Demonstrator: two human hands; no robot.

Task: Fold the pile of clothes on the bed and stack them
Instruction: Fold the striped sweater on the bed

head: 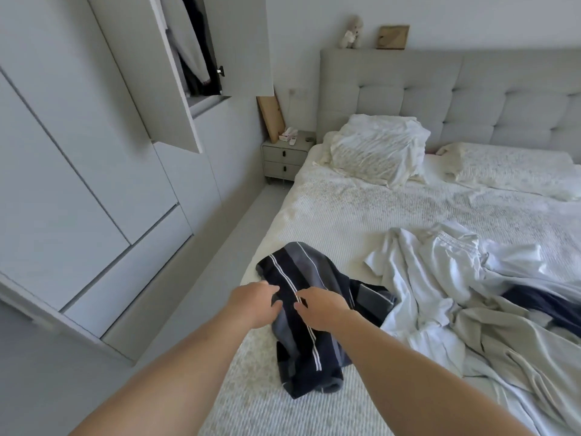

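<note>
A dark navy and grey garment with thin white stripes [309,335] lies crumpled near the left edge of the bed [361,221]. My left hand [256,303] and my right hand [320,306] hover over its middle, a short gap between them, fingers curled down onto the cloth. Whether either hand pinches the fabric I cannot tell. To the right lies the pile of clothes [465,297]: white and beige pieces with a dark navy one [547,303] showing through.
A white pillow [377,149] and a second one [503,171] lie at the padded headboard [471,99]. A small nightstand [284,157] stands left of the bed. Grey wardrobes [94,184] line the left wall, one door open over a narrow floor strip.
</note>
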